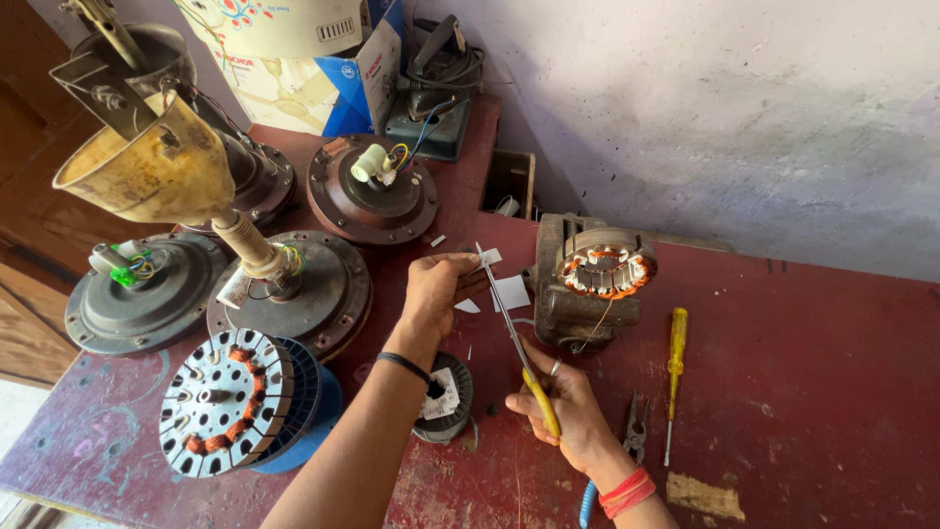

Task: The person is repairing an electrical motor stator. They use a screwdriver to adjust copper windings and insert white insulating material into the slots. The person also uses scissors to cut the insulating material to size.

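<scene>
A small white paper piece (490,258) is pinched in the left hand (436,287) above the red table (783,392). Yellow-handled scissors (519,343) are gripped closed-fisted by the right hand (568,407), blades at the paper. Far off, a recess (509,181) holds something indistinct.

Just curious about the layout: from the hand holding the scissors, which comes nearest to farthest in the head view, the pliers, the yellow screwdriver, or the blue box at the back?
From the right hand, holding the scissors:
1. Pliers, on the table just to its right.
2. Yellow screwdriver, a little farther right, beyond the pliers.
3. Blue box, far off at the back left by the wall.
</scene>
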